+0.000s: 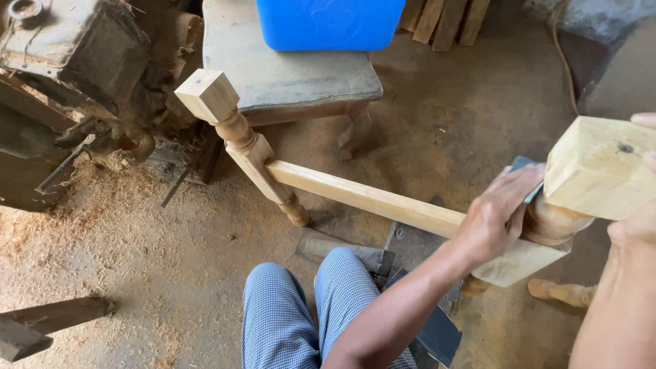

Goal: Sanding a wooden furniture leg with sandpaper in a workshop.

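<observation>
Item: unfinished wooden frame of pale timber, two turned legs joined by a straight rail (369, 198).

Near turned leg (588, 171): square block at the top, rounded turning below it, square section under that where the rail meets it. It lies tilted at the right of the view, raised above the floor, over the person's lap.

Far turned leg (236, 133): same pattern, square block uppermost, leaning up toward the left beside a low stool, its foot on the dusty floor (171, 273).

Left hand (495, 215): laid over the turned neck of the near leg, fingers curled and pressing a dark grey sheet (526, 167) against the wood. Only the sheet's edge shows above the knuckles; its kind cannot be told.

Right hand (639, 225): at the right edge, mostly cut off by the frame; fingertips lie over the far side of the square block and the palm is against its near side, so it grasps the block.

Surroundings: grey wooden stool (287, 75) carrying a blue plastic container (328, 24); dark, dust-caked machine (68, 61) at upper left with wood shavings (102, 184) heaped beneath; loose turned piece (564, 292) on the floor at lower right; stacked planks (444, 20) at the top; checked blue trousers (287, 314) on the person's knees.
</observation>
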